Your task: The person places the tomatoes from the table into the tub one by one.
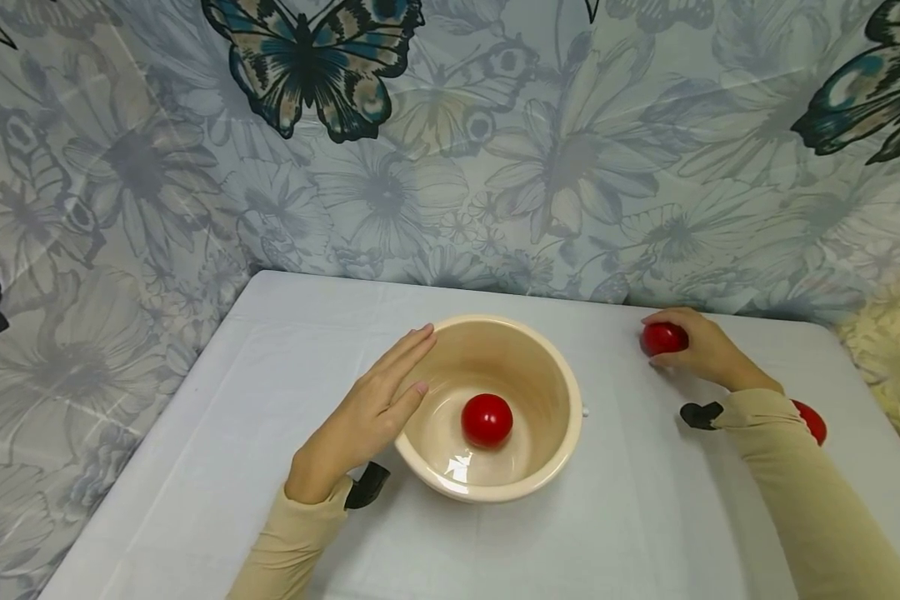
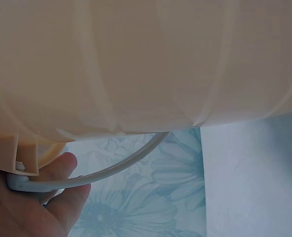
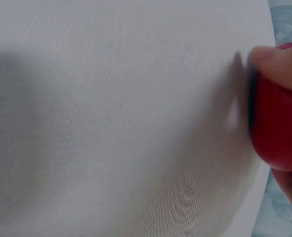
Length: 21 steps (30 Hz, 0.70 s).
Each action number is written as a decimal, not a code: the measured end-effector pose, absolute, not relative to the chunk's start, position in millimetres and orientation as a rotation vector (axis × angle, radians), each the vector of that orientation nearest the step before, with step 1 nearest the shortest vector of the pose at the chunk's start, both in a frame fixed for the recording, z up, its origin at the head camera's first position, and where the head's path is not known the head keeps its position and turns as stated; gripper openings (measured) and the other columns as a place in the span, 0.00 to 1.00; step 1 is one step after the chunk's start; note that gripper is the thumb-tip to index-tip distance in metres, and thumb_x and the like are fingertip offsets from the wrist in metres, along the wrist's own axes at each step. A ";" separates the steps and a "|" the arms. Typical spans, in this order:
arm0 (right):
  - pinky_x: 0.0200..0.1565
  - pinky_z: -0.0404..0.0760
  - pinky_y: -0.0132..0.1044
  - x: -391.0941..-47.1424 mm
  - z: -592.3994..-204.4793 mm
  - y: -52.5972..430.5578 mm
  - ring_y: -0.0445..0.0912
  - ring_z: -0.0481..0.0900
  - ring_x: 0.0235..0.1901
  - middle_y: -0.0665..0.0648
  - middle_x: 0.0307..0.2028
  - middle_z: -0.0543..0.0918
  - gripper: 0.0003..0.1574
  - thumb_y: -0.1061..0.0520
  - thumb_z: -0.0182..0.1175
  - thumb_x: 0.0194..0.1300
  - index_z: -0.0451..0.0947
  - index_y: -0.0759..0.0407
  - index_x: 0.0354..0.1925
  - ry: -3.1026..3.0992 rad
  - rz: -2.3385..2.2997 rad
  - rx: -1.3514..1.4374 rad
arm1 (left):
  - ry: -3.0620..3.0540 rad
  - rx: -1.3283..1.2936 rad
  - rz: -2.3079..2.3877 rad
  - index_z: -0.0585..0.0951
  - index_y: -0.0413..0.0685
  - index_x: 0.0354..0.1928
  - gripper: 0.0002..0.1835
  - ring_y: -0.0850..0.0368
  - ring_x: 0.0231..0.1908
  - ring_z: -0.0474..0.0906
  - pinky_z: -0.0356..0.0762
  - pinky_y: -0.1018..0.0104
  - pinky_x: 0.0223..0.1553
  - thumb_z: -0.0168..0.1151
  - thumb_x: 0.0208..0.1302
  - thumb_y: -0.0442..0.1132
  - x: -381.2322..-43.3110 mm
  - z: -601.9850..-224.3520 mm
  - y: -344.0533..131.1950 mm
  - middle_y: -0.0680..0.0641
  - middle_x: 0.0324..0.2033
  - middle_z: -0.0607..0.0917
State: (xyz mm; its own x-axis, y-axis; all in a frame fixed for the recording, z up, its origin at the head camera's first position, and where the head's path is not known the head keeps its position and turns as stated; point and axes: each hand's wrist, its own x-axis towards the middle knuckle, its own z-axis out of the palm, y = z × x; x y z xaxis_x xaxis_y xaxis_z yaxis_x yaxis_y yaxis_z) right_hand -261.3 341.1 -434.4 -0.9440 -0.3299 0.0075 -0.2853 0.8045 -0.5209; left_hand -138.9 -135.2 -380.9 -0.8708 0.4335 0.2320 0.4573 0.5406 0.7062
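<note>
A cream plastic bucket (image 1: 566, 450) stands mid-table with a glossy red ball (image 1: 487, 421) lying on its bottom. My left hand (image 1: 375, 408) rests against the bucket's left rim, fingers extended and thumb over the edge. In the left wrist view, that hand (image 2: 37, 207) lies beside the rim, where the pale handle (image 2: 111, 170) joins the bucket. Far right, near the table's back edge, my right hand (image 1: 693, 346) grips another red ball (image 1: 662, 338) between thumb and fingers. The right wrist view shows this ball (image 3: 279, 123) close over the white cloth.
A further red ball (image 1: 810, 421) lies on the table, partly hidden behind my right forearm. White cloth covers the table (image 1: 195, 467). A curtain (image 1: 390, 192) printed with butterflies and flowers hangs behind and beside it.
</note>
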 end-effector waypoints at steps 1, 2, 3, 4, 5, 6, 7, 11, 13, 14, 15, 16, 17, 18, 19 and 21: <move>0.54 0.72 0.74 -260.5 -433.4 340.8 0.73 0.67 0.57 0.77 0.59 0.69 0.41 0.64 0.74 0.52 0.69 0.68 0.62 2.906 -0.809 -0.493 | -2.729 -0.792 -1.266 0.59 0.50 0.77 0.29 0.55 0.78 0.49 0.49 0.52 0.78 0.48 0.76 0.39 -139.0 -380.9 -135.1 0.55 0.77 0.56; 0.54 0.73 0.74 -259.7 -432.5 340.3 0.73 0.67 0.57 0.77 0.60 0.69 0.42 0.63 0.74 0.52 0.68 0.69 0.63 2.912 -0.797 -0.490 | -2.727 -0.792 -1.267 0.59 0.50 0.77 0.30 0.55 0.78 0.49 0.49 0.52 0.78 0.48 0.76 0.39 -139.0 -380.9 -135.0 0.55 0.77 0.56; 0.54 0.73 0.74 -258.7 -431.2 339.5 0.73 0.67 0.56 0.77 0.60 0.68 0.43 0.63 0.74 0.52 0.68 0.69 0.63 2.914 -0.788 -0.487 | -2.726 -0.793 -1.267 0.59 0.50 0.77 0.30 0.55 0.78 0.49 0.49 0.52 0.78 0.48 0.76 0.39 -139.1 -380.9 -134.9 0.54 0.77 0.56; 0.54 0.73 0.74 -257.7 -430.0 338.8 0.73 0.67 0.56 0.77 0.60 0.68 0.43 0.62 0.74 0.52 0.67 0.69 0.64 2.917 -0.783 -0.486 | -2.724 -0.793 -1.267 0.59 0.50 0.77 0.30 0.56 0.78 0.49 0.49 0.52 0.78 0.48 0.76 0.39 -139.2 -381.0 -134.9 0.54 0.77 0.56; 0.54 0.73 0.73 -256.7 -428.9 337.9 0.73 0.68 0.57 0.77 0.60 0.68 0.44 0.62 0.74 0.53 0.67 0.69 0.64 2.919 -0.783 -0.483 | -2.722 -0.793 -1.268 0.59 0.50 0.77 0.30 0.56 0.78 0.49 0.49 0.52 0.78 0.48 0.76 0.39 -139.2 -381.0 -134.8 0.54 0.77 0.56; 0.54 0.74 0.73 -255.7 -427.7 336.9 0.73 0.68 0.57 0.76 0.60 0.68 0.44 0.62 0.74 0.53 0.66 0.68 0.65 2.922 -0.782 -0.476 | -2.721 -0.792 -1.268 0.58 0.50 0.77 0.30 0.55 0.78 0.50 0.49 0.52 0.78 0.48 0.76 0.39 -139.2 -381.1 -134.8 0.54 0.77 0.57; 0.53 0.74 0.73 -254.7 -426.7 335.8 0.73 0.68 0.57 0.76 0.60 0.69 0.44 0.61 0.74 0.53 0.66 0.67 0.65 2.929 -0.781 -0.472 | -2.720 -0.790 -1.268 0.58 0.51 0.77 0.30 0.55 0.78 0.50 0.50 0.52 0.78 0.48 0.76 0.39 -139.1 -381.3 -134.9 0.54 0.77 0.57; 0.53 0.76 0.72 -251.1 -423.6 332.3 0.72 0.70 0.56 0.73 0.59 0.70 0.44 0.60 0.75 0.53 0.68 0.66 0.64 2.955 -0.790 -0.463 | -2.714 -0.789 -1.278 0.59 0.50 0.77 0.30 0.54 0.78 0.50 0.50 0.51 0.78 0.48 0.76 0.39 -138.6 -381.7 -135.0 0.54 0.77 0.57; 0.52 0.76 0.72 -248.8 -422.1 330.6 0.71 0.70 0.56 0.73 0.59 0.71 0.43 0.60 0.75 0.53 0.69 0.66 0.64 2.964 -0.809 -0.471 | -2.713 -0.789 -1.281 0.59 0.50 0.77 0.30 0.52 0.78 0.51 0.50 0.51 0.78 0.48 0.76 0.39 -138.3 -381.8 -134.9 0.53 0.77 0.57; 0.52 0.76 0.72 -247.6 -421.4 329.7 0.71 0.70 0.56 0.73 0.59 0.71 0.43 0.60 0.75 0.53 0.69 0.66 0.64 2.972 -0.818 -0.478 | -2.713 -0.790 -1.284 0.59 0.50 0.77 0.30 0.52 0.78 0.51 0.50 0.50 0.78 0.48 0.76 0.39 -138.2 -381.9 -134.9 0.53 0.77 0.57; 0.52 0.76 0.72 -246.3 -420.7 328.8 0.71 0.70 0.56 0.73 0.59 0.71 0.43 0.60 0.75 0.53 0.69 0.66 0.64 2.982 -0.826 -0.493 | -2.714 -0.790 -1.284 0.59 0.50 0.77 0.30 0.52 0.78 0.51 0.50 0.50 0.78 0.48 0.76 0.39 -138.1 -382.0 -134.9 0.53 0.77 0.57; 0.51 0.76 0.72 -245.0 -419.7 328.0 0.71 0.71 0.55 0.73 0.59 0.72 0.43 0.61 0.75 0.52 0.70 0.66 0.64 2.995 -0.835 -0.513 | -2.715 -0.790 -1.283 0.59 0.51 0.77 0.30 0.51 0.78 0.51 0.50 0.50 0.78 0.48 0.76 0.39 -138.0 -381.9 -134.9 0.54 0.77 0.57; 0.51 0.76 0.72 -243.8 -418.8 327.0 0.70 0.71 0.55 0.73 0.59 0.72 0.42 0.62 0.75 0.52 0.70 0.66 0.63 3.004 -0.848 -0.531 | -2.716 -0.791 -1.282 0.59 0.51 0.77 0.30 0.51 0.78 0.51 0.50 0.50 0.78 0.48 0.76 0.39 -138.1 -381.9 -134.9 0.54 0.77 0.57; 0.50 0.77 0.72 -242.6 -417.8 326.0 0.70 0.71 0.55 0.73 0.59 0.73 0.42 0.63 0.75 0.51 0.70 0.67 0.63 3.016 -0.858 -0.557 | -2.716 -0.792 -1.281 0.59 0.51 0.77 0.30 0.51 0.78 0.51 0.50 0.50 0.78 0.48 0.76 0.39 -138.2 -382.0 -134.9 0.54 0.77 0.57; 0.50 0.77 0.71 -241.7 -416.8 324.9 0.70 0.72 0.54 0.73 0.58 0.73 0.42 0.63 0.75 0.50 0.71 0.67 0.62 3.030 -0.864 -0.583 | -2.715 -0.793 -1.279 0.59 0.51 0.77 0.30 0.51 0.78 0.51 0.50 0.51 0.78 0.48 0.76 0.39 -138.4 -382.0 -134.9 0.54 0.77 0.57; 0.48 0.78 0.71 -239.9 -414.5 322.4 0.69 0.72 0.54 0.72 0.57 0.74 0.42 0.65 0.76 0.49 0.72 0.67 0.62 3.050 -0.878 -0.626 | -2.712 -0.797 -1.274 0.59 0.51 0.77 0.30 0.53 0.78 0.50 0.50 0.51 0.78 0.48 0.76 0.39 -138.7 -381.7 -134.9 0.55 0.77 0.57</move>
